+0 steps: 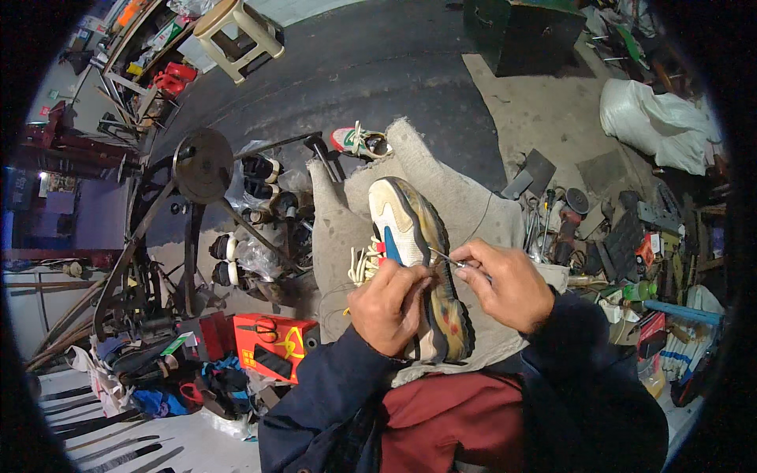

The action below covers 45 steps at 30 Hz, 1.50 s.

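A sneaker (400, 209) in white, beige and blue, with a dark sole and cream laces, lies on its side across the grey cloth (465, 185) over my lap. My left hand (386, 307) grips its middle, fingers pinched at the seam where upper meets sole. From the right, my right hand (505, 284) holds a thin metal awl (445, 257), its tip at the sole edge close to my left fingertips. Most of the awl's handle is hidden by my fingers. A fine dark thread curves up near the right hand. Beyond the cloth's far edge sits a red, green and white sneaker (359, 140).
Left stands an iron sewing machine frame with a round wheel (203, 165), several shoes beneath it. An orange box (274, 347) with scissors on it is near my left forearm. Tools (552, 221) crowd the right side. Farther off are a plastic stool (236, 35) and white sack (654, 122).
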Tool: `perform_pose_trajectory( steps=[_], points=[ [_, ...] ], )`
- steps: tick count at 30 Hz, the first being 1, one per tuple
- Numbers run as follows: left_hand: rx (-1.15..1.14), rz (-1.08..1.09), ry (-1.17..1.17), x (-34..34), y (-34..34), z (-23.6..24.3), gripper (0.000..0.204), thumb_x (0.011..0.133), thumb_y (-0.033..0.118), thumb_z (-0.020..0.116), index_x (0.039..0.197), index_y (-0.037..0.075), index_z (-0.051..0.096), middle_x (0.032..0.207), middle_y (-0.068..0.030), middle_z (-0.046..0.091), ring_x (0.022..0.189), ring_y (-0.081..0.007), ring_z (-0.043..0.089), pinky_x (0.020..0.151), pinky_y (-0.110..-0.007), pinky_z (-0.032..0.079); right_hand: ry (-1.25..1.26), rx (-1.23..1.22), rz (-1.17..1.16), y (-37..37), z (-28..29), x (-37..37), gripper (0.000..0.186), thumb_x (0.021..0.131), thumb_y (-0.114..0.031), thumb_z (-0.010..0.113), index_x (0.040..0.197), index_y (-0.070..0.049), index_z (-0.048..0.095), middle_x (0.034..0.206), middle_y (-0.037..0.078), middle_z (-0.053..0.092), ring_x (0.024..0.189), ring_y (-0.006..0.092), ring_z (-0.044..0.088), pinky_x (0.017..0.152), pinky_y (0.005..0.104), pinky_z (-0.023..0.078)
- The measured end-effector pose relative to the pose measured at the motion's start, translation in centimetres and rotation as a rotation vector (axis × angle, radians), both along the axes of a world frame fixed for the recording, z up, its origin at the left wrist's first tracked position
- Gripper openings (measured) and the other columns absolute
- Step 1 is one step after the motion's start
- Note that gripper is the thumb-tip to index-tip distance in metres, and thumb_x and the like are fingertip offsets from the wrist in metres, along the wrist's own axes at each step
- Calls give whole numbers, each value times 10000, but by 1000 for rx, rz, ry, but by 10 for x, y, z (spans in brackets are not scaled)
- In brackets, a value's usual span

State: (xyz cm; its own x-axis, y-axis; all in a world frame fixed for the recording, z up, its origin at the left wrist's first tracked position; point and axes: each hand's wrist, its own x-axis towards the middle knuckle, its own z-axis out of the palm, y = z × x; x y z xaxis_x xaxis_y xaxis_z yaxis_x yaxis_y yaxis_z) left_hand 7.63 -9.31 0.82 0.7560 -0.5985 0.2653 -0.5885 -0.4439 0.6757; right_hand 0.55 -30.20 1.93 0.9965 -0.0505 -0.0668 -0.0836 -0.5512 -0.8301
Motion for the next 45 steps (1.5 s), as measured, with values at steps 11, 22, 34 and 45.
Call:
perform_pose_trajectory(
  steps=[11, 22, 34, 45],
  points=[
    [-44, 139, 32, 2, -7, -9, 121, 880, 49, 719, 989, 65, 669, 877, -129, 688, 744, -340, 687, 623, -405, 537, -54, -153, 174, -7, 28, 11, 56, 901, -101, 670, 903, -46, 679, 827, 153, 712, 733, 329, 706, 636, 427, 536],
    [-92, 160, 62, 3, -4, -8, 94, 891, 71, 700, 982, 62, 679, 889, -141, 700, 775, -357, 691, 657, -412, 545, -1031, 1111, -848, -237, 34, -76, 450, 1050, -293, 571, 1333, 52, 509, 873, 38, 492, 601, 91, 369, 533, 240, 314],
    [-78, 417, 253, -49, 130, 13, 285, 1056, 121, 484, 1147, -23, 713, 965, -125, 727, 852, -174, 672, 806, -286, 509, 229, 217, -79, -7, -25, -20, 195, 1003, -182, 644, 1096, -16, 686, 1051, 74, 720, 786, 80, 635, 662, 261, 514],
    [279, 376, 314, -86, 227, -19, 222, 984, 196, 626, 878, 23, 717, 694, -172, 660, 604, -332, 661, 564, -386, 493, -30, 609, -287, 13, -8, 16, 227, 984, -246, 663, 993, -20, 651, 913, 79, 711, 607, 127, 600, 578, 285, 488]
  ],
)
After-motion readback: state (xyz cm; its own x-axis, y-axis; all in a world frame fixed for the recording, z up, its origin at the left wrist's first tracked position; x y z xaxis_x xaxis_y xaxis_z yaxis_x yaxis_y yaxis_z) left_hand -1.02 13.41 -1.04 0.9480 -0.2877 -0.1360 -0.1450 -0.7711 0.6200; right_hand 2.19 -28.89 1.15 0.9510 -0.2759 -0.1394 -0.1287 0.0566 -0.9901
